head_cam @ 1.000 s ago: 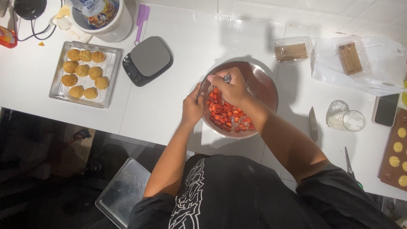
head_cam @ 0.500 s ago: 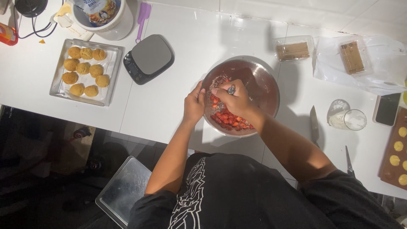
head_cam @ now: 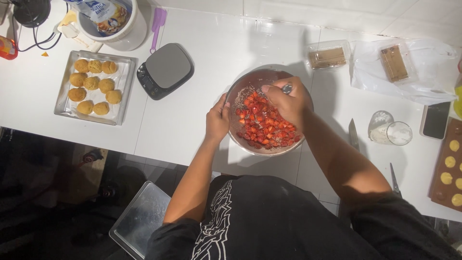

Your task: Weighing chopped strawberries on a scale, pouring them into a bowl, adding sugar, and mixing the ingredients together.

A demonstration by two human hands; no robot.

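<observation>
A metal bowl [head_cam: 240,86] of chopped red strawberries [head_cam: 262,127] stands on the white counter [head_cam: 202,120] in front of me. My left hand [head_cam: 217,120] grips the bowl's left rim. Over the bowl, my right hand [head_cam: 285,100] is closed around a metal utensil handle [head_cam: 287,88]; its lower end is hidden by the hand and the fruit.
A tray of round golden pastries [head_cam: 92,86] lies at the left, a dark kitchen scale [head_cam: 166,70] beside it. A white tub [head_cam: 115,21] and purple spatula [head_cam: 158,21] sit behind. Right: knife [head_cam: 352,135], glass [head_cam: 398,133], phone [head_cam: 435,120], wrapped bars [head_cam: 393,62], mould [head_cam: 450,168].
My right hand has shifted inside the bowl, from its upper left toward the upper right, stirring the strawberries. The left hand stays on the rim.
</observation>
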